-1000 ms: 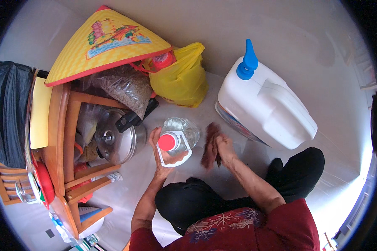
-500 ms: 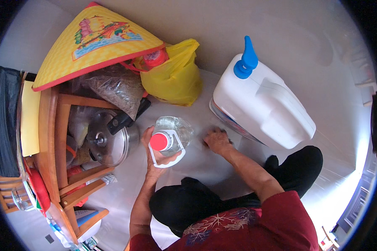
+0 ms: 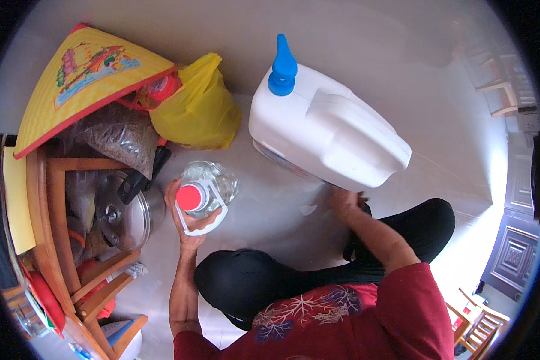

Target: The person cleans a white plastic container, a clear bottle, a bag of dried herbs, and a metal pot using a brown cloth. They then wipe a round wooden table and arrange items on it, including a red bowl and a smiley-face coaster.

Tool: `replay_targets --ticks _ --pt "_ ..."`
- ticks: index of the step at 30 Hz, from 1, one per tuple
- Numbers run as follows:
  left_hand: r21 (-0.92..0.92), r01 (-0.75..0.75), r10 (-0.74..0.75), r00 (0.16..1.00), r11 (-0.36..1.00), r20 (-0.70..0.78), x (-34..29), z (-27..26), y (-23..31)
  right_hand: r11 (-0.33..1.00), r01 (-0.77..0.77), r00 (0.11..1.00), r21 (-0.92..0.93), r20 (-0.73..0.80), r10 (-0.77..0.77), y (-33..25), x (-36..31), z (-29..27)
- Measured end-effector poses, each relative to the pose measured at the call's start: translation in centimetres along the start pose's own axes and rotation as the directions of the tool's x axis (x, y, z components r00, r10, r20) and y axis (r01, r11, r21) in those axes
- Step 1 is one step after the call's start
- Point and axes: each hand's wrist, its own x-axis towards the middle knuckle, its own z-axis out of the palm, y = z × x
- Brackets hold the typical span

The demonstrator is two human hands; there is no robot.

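Note:
My left hand (image 3: 171,195) is closed around the side of a clear plastic bottle (image 3: 227,179) with a red cap (image 3: 189,197) and a white loop handle (image 3: 205,230). The bottle stands low, its base hidden beneath it. To the right, my right hand (image 3: 344,203) reaches to the lower edge of a big white jug (image 3: 333,120) topped by a blue pump (image 3: 283,67). The jug covers part of that hand, and its fingers do not show clearly. Whether it touches the jug cannot be made out.
At the left, a wooden chair frame (image 3: 55,222) surrounds a lidded metal pot (image 3: 123,210) with a black handle. A yellow conical hat (image 3: 90,66), a clear bag of brown grains (image 3: 123,135) and a yellow plastic bag (image 3: 195,114) are above it. My black-trousered knees flank the floor (image 3: 270,222).
My view has swung right, so everything sits further left. My right hand has moved from the floor between bottle and jug rightward to the jug's near lower edge. My left hand still holds the bottle.

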Motion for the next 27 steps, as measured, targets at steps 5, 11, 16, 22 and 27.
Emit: replay_targets --ticks 5,11,16,22,27 --pt "-0.023 -0.083 0.084 0.996 0.996 0.04 0.4 0.6 -1.0 0.985 0.13 0.935 0.115 0.316 -0.16 2.1 -3.9 -6.3" --pt "-0.062 -0.072 0.077 0.994 0.995 0.077 3.0 2.5 0.1 0.848 0.455 0.855 0.272 -0.4 -0.33 -5.9 -4.6 -1.4" --pt "-0.174 0.046 -0.01 0.979 0.984 0.202 5.3 2.7 -0.1 0.895 0.038 0.999 0.444 0.0 -0.043 -1.7 -3.4 -1.8" --pt "-0.234 -0.077 0.159 0.922 0.969 0.352 8.4 2.7 -0.2 0.021 0.224 0.774 0.974 -0.165 -0.611 -2.3 -3.9 -7.1" --pt "-0.281 -0.094 0.192 0.919 0.955 0.344 8.2 3.6 -0.7 0.773 0.402 0.906 0.491 -0.092 -0.413 -3.6 -4.5 -13.1"
